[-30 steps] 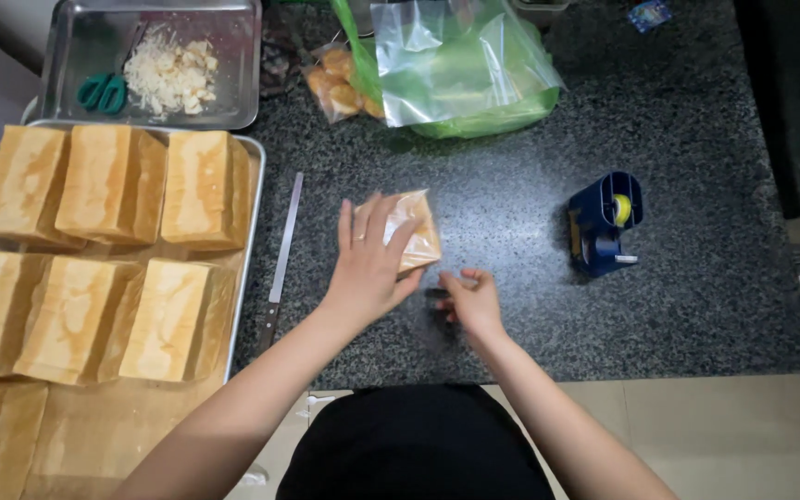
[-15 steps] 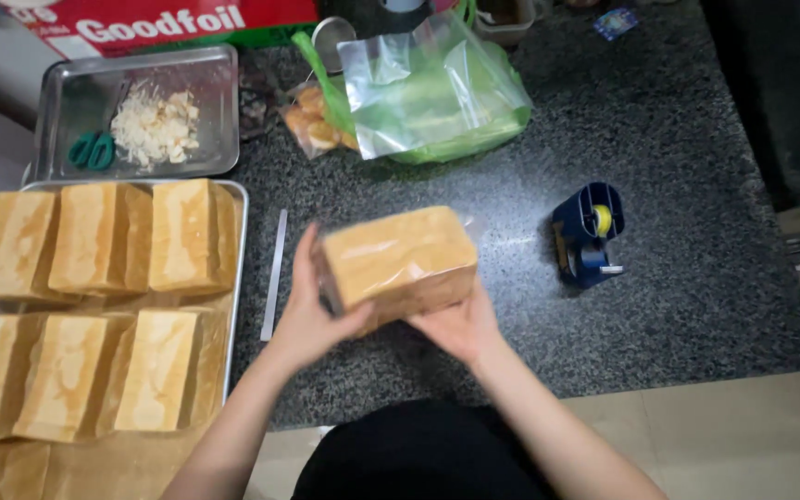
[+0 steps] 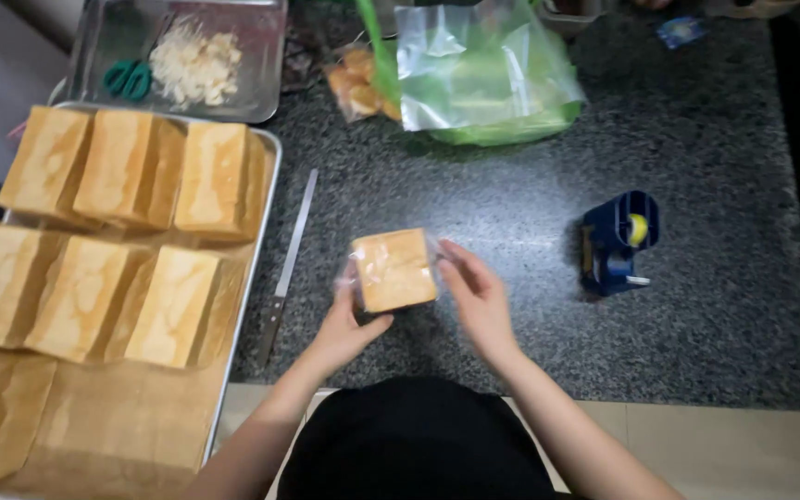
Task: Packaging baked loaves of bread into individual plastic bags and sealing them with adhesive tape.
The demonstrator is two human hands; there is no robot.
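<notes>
Loaves [image 3: 131, 231] of golden bread are ranged in rows on the metal tray [image 3: 266, 153] at the far left, with a long knife [image 3: 289, 264] laid on the dark granite counter [image 3: 511, 213] just beside the tray. At centre, the bagged loaf [image 3: 393, 269] is held upright over the counter near the front edge: the left hand [image 3: 349, 322] is cupped under its lower left corner, and the right hand [image 3: 476, 301] is pressed flat against its right side. The loaf is judged light, soft and easily crushed, and its clear film slippery; broad palm support at the sides is advised, not fingertip pinching. A blue tape dispenser [image 3: 618, 243] stands well apart at the right.
</notes>
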